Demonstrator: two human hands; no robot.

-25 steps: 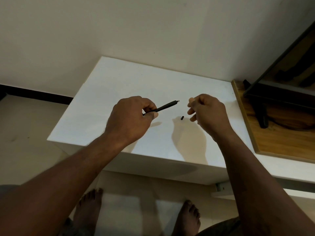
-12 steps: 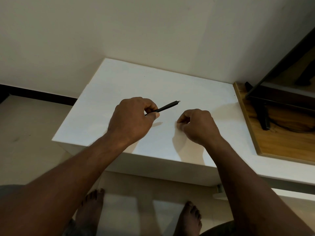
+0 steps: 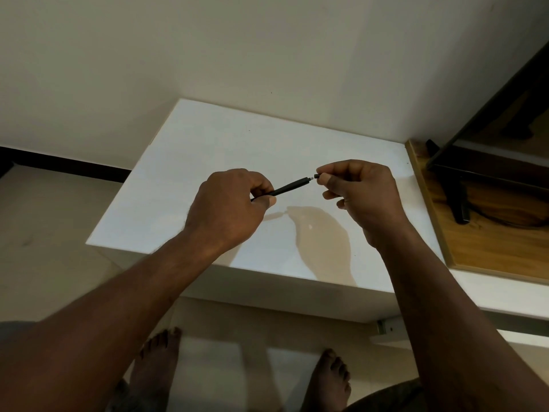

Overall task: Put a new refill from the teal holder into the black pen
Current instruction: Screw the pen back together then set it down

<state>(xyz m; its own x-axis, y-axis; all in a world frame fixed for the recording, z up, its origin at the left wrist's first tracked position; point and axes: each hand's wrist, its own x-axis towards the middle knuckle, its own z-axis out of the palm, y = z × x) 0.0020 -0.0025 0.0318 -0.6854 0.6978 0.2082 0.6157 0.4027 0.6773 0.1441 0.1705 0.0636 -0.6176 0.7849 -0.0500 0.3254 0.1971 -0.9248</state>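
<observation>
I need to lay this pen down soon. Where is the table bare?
The flat white tabletop is bare along the cream wall, beyond the hands, and left of the left hand gripping the slim black pen. Crowded: mid-table, where the right hand pinches a small black cap, and the wooden board at right, carrying a black stand.

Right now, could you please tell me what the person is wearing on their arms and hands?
Nothing shows: the left hand and right hand are gloveless, the left forearm and right forearm uncovered to the frame edge; no sleeve, watch or bracelet visible.
</observation>
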